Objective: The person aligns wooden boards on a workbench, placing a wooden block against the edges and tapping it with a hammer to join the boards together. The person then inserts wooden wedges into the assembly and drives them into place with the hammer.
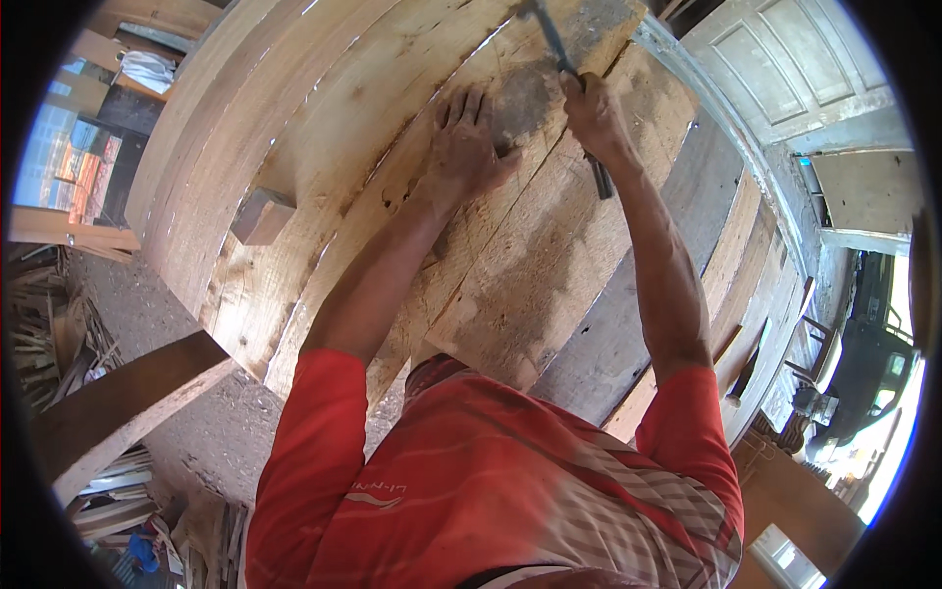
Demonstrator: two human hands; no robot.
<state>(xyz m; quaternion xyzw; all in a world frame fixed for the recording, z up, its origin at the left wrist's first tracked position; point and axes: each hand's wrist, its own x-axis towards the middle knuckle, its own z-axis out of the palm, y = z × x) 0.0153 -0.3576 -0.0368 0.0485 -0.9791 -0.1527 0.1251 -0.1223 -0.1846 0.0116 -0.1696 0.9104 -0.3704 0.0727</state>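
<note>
My left hand (469, 147) lies with its fingers stretched out on the wide wooden boards (343, 118) of the work surface, beside a dark grey stain. To the right of it, my right hand (595, 116) is wrapped round the dark handle of a hammer (555, 44). The hammer's head points away from me near the top edge and looks blurred. Its handle's lower end sticks out below my fist. No nail can be made out near either hand.
A small wooden block (263, 217) rests on the boards at the left. A thick curved beam (137, 402) stands at the lower left, near piles of scrap wood (49, 334). A pale panelled door (785, 64) is at the far right.
</note>
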